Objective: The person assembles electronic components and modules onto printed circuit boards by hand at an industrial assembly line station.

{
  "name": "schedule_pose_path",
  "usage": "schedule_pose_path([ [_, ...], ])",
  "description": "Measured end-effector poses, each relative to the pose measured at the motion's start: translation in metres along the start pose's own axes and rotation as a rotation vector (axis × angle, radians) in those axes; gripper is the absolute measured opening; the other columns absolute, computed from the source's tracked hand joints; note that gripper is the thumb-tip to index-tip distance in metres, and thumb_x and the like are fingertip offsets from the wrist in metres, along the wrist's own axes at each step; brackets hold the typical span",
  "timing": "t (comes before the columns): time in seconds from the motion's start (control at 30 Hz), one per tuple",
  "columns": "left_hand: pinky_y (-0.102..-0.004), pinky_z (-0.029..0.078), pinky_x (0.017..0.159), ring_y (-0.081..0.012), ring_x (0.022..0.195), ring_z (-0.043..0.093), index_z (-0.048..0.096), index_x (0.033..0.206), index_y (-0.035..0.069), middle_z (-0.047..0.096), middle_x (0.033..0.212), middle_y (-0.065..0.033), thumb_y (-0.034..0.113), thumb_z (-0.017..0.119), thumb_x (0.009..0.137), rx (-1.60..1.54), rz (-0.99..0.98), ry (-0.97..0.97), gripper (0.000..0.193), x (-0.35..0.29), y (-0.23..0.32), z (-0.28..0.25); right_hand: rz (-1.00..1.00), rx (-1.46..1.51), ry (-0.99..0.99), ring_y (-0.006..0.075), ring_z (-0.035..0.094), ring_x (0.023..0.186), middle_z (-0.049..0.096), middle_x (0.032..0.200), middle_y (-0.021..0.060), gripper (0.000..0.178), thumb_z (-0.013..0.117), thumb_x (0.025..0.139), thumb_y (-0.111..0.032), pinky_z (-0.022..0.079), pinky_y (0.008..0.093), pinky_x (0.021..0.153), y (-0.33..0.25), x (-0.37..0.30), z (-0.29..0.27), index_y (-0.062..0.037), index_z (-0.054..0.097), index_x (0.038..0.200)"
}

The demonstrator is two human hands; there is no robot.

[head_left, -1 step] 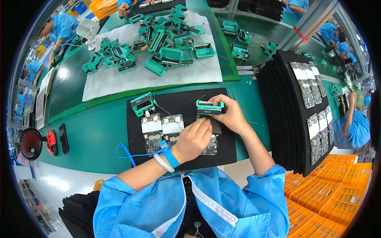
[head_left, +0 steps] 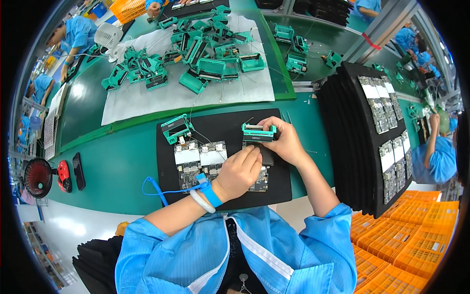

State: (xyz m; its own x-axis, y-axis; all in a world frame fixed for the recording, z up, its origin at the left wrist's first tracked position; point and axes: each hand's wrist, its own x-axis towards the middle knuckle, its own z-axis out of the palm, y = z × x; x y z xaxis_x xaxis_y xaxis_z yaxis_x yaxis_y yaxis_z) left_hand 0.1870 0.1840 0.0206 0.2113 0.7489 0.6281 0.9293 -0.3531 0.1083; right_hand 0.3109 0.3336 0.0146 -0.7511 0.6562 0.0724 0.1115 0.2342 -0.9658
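Observation:
My right hand (head_left: 284,141) grips a green plastic frame with a dark bar across it (head_left: 258,131), held over the right part of a black foam mat (head_left: 235,119). Just below it, my left hand (head_left: 238,171) is closed, its fingertips pressed together close to the frame's lower edge. What those fingertips hold, if anything, is hidden. Under the left hand lies a circuit board (head_left: 262,183), mostly covered. To its left are two more circuit boards with white patches (head_left: 187,156) (head_left: 212,153). A second green frame (head_left: 176,130) with a thin wire rests at the mat's upper left.
Many green frames are heaped on a white sheet (head_left: 122,111) beyond the mat. A stack of black foam trays (head_left: 338,142) with boards stands to the right, above orange crates (head_left: 411,230). A small fan (head_left: 38,178), a red object (head_left: 63,176) and a phone (head_left: 79,171) lie left. A blue coiled cord (head_left: 159,191) reaches my left wrist.

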Motion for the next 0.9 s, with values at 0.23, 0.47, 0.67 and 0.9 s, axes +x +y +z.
schedule_pose_path([
  [0.23, -0.0349, 0.058, 0.076, -0.0289, 0.094, 0.068, 0.066, 0.085, -0.004, 0.069, 0.100, -0.0166, 0.003, 0.066, 0.078, 0.024, -0.022, 0.021, 0.010, 0.002, 0.002, 0.005, 0.003, -0.040, -0.029, 0.0143, 0.061, 0.102, 0.065, 0.110, 0.0079, 0.026, 0.074, 0.075, 0.008, 0.052, 0.0287, 0.085, 0.000, -0.001, -0.002, -0.0046, 0.054, 0.087],
  [0.47, -0.0344, 0.057, 0.074, -0.0267, 0.091, 0.067, 0.064, 0.085, -0.001, 0.068, 0.103, -0.0156, 0.005, 0.069, 0.076, -0.095, -0.043, -0.050, 0.013, 0.004, -0.006, 0.006, -0.037, -0.081, -0.007, 0.0157, 0.062, 0.100, 0.067, 0.106, 0.0089, 0.026, 0.075, 0.073, 0.006, 0.051, 0.0290, 0.084, -0.005, 0.001, -0.003, -0.0042, 0.054, 0.085],
  [0.67, -0.0330, 0.055, 0.075, -0.0252, 0.088, 0.065, 0.062, 0.086, 0.001, 0.066, 0.101, -0.0136, 0.006, 0.069, 0.072, -0.089, -0.051, -0.125, 0.016, 0.004, -0.007, 0.005, -0.035, -0.106, -0.005, 0.0217, 0.065, 0.097, 0.068, 0.102, 0.0100, 0.026, 0.075, 0.069, 0.005, 0.051, 0.0328, 0.085, -0.004, 0.002, -0.001, -0.0024, 0.057, 0.087],
  [0.9, -0.0356, 0.055, 0.078, -0.0274, 0.097, 0.064, 0.063, 0.091, 0.001, 0.066, 0.107, -0.0135, 0.007, 0.068, 0.074, -0.159, -0.063, -0.088, 0.019, 0.001, -0.008, -0.005, 0.081, 0.098, 0.028, 0.0127, 0.064, 0.089, 0.067, 0.096, 0.0026, 0.036, 0.080, 0.079, -0.006, 0.052, 0.0278, 0.077, -0.010, -0.006, -0.002, -0.0021, 0.059, 0.108],
])
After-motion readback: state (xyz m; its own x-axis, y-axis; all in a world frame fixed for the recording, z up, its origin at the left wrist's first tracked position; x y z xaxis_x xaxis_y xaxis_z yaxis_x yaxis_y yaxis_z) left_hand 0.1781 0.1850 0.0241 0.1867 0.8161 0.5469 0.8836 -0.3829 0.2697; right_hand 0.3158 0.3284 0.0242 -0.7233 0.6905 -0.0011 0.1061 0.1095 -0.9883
